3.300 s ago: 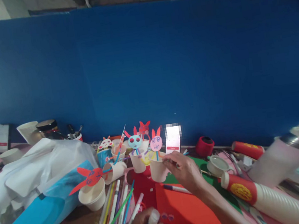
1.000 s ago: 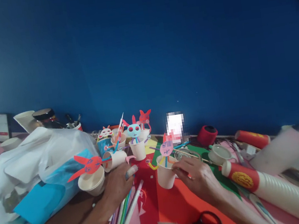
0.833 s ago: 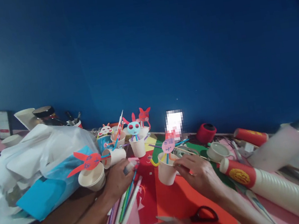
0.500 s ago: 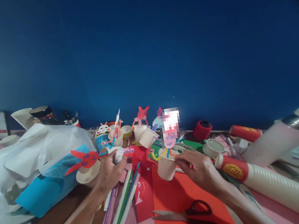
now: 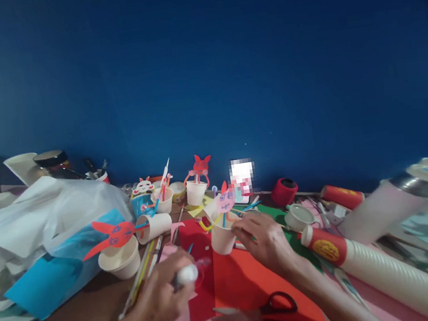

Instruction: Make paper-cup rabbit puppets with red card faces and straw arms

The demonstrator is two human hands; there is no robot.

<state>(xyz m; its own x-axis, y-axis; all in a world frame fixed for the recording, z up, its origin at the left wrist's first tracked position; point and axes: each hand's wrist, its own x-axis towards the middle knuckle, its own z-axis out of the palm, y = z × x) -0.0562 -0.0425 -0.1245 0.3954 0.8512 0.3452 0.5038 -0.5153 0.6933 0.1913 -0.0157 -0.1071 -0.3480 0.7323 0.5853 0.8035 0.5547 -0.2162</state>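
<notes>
My left hand (image 5: 169,290) is closed around a small white object (image 5: 188,275), blurred by motion, over the pink and red paper. My right hand (image 5: 259,234) pinches the rim of a white paper cup (image 5: 222,238). From that cup rise colored stems and a pink paper face (image 5: 225,201). Black-handled scissors (image 5: 256,312) lie partly open on an orange sheet (image 5: 232,281) in front of it. Left of the hands, a red rabbit-eared paper figure (image 5: 118,235) leans over a white bowl-like cup (image 5: 120,260), beside a cup lying on its side (image 5: 155,226).
A plastic bag (image 5: 52,206) and blue card (image 5: 43,285) fill the left. Decorated cups (image 5: 197,191) stand at the back near the blue wall. A long stack of cups (image 5: 399,272) and a large bottle (image 5: 374,211) lie at the right.
My left hand has moved down and toward the middle with the white object. My right hand and its cup shifted slightly left. The cup on its side is now more exposed.
</notes>
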